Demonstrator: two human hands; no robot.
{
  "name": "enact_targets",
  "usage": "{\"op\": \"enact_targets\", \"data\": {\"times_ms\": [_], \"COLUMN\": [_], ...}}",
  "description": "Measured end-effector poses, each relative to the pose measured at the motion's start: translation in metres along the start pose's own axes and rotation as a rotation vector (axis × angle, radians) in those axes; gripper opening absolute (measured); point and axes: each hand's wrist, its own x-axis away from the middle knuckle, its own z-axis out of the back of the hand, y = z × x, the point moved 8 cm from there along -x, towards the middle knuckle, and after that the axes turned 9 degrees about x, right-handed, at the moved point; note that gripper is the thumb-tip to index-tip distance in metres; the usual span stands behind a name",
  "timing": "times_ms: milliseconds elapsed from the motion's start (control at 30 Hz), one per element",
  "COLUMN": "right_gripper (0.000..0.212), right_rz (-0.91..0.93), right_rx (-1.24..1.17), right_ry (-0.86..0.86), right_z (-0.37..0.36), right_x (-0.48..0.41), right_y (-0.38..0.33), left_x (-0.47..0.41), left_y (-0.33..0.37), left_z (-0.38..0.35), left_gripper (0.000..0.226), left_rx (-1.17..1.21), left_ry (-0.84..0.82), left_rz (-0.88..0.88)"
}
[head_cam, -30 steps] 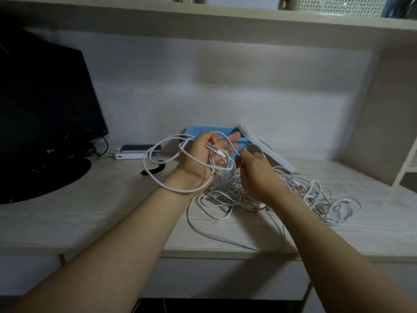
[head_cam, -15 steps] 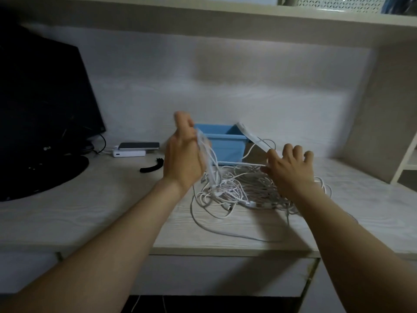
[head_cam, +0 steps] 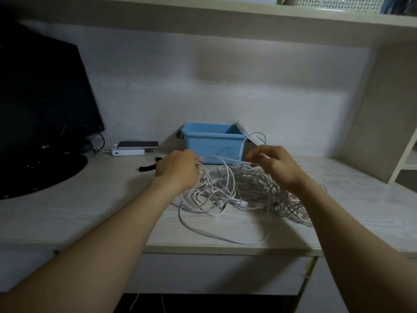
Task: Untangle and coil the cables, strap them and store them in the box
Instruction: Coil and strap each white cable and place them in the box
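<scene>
A tangled heap of white cables (head_cam: 234,193) lies on the pale wooden desk (head_cam: 90,206), in front of an open blue plastic box (head_cam: 212,143). My left hand (head_cam: 178,168) grips a bunch of cable strands at the heap's left side. My right hand (head_cam: 273,164) is over the heap's right side, its curled fingers pinching a strand that stretches across to the left hand. One loop trails toward the desk's front edge. A black strap (head_cam: 146,167) lies on the desk left of my left hand.
A dark monitor (head_cam: 42,105) with a round base stands at the left. A white power bank with a phone on it (head_cam: 133,148) sits by the back wall. The box's white lid (head_cam: 248,133) leans behind the box. A shelf runs overhead.
My left hand has come down from chest height to the heap with its strands. My right hand has shifted left and closed its fingers on a strand.
</scene>
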Motion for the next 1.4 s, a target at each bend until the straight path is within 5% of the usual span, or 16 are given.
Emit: {"op": "enact_targets", "data": {"times_ms": [67, 167, 233, 433, 833, 967, 1067, 1200, 1300, 1400], "right_gripper": [0.028, 0.019, 0.008, 0.025, 0.028, 0.031, 0.038, 0.037, 0.033, 0.044], "right_rz": [-0.039, -0.080, -0.053, 0.203, 0.029, -0.278, -0.448, -0.372, -0.132, -0.316], "right_rx": [-0.116, 0.146, 0.193, 0.512, 0.418, 0.409, 0.633, 0.807, 0.477, -0.245], "right_ry": [0.083, 0.152, 0.093, -0.034, 0.029, 0.135, 0.107, 0.277, 0.268, -0.028], "right_z": [0.010, 0.020, 0.011, -0.025, -0.007, 0.014, 0.011, 0.006, -0.013, -0.051], "right_x": [0.001, 0.002, 0.001, 0.000, 0.006, 0.008, 0.013, 0.010, 0.002, 0.008], "right_y": [0.004, 0.010, 0.010, -0.010, 0.003, 0.033, 0.033, -0.016, -0.062, -0.090], "left_x": [-0.001, 0.004, 0.005, -0.003, -0.002, 0.001, 0.005, 0.011, 0.025, 0.047], "left_y": [-0.023, -0.034, -0.029, -0.020, -0.040, -0.030, -0.022, -0.005, 0.008, 0.021], "left_z": [0.000, 0.005, 0.004, 0.013, 0.025, 0.036, 0.043, 0.052, 0.062, 0.077], "left_gripper": [0.027, 0.020, 0.019, 0.022, 0.030, 0.058, 0.044, 0.038, 0.041, 0.038], "left_rx": [0.082, 0.160, 0.299, 0.746, 1.646, 1.746, 1.717, 1.594, 1.466, 1.322], "left_ry": [-0.004, 0.043, 0.062, 0.167, 0.544, 0.380, 0.308, 0.124, 0.019, -0.083], "left_rz": [0.158, 0.218, 0.208, 0.239, 0.524, 0.419, 0.353, 0.194, 0.066, -0.055]}}
